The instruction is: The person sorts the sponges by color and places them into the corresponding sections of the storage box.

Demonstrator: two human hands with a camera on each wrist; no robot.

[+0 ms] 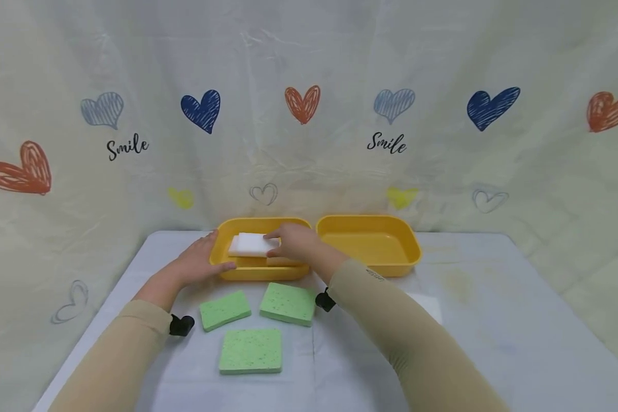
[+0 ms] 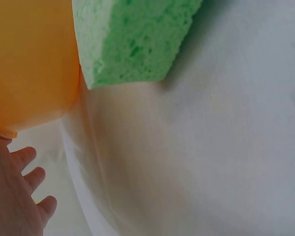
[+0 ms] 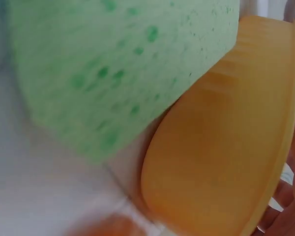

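Note:
My left hand (image 1: 198, 260) rests against the left end of the left yellow tray (image 1: 262, 274), its fingers extended along the outside and its thumb over the front rim. In the left wrist view, the fingers stand spread beside the tray (image 2: 34, 64). Inside that tray lie flat white blocks (image 1: 252, 244), stacked or overlapping. My right hand (image 1: 298, 243) reaches in from the right and pinches the right end of the white block between thumb and fingers. A tan piece (image 1: 283, 261) shows beneath this hand. The tray wall partly hides the fingers in the right wrist view.
Green sponges lie in front of the tray: one at left (image 1: 225, 310), one at right (image 1: 288, 303), one nearer (image 1: 250, 351). A second yellow tray (image 1: 368, 269) stands to the right. A white flat piece (image 1: 426, 306) is partly behind my right sleeve. A heart-printed curtain (image 1: 335, 46) hangs behind.

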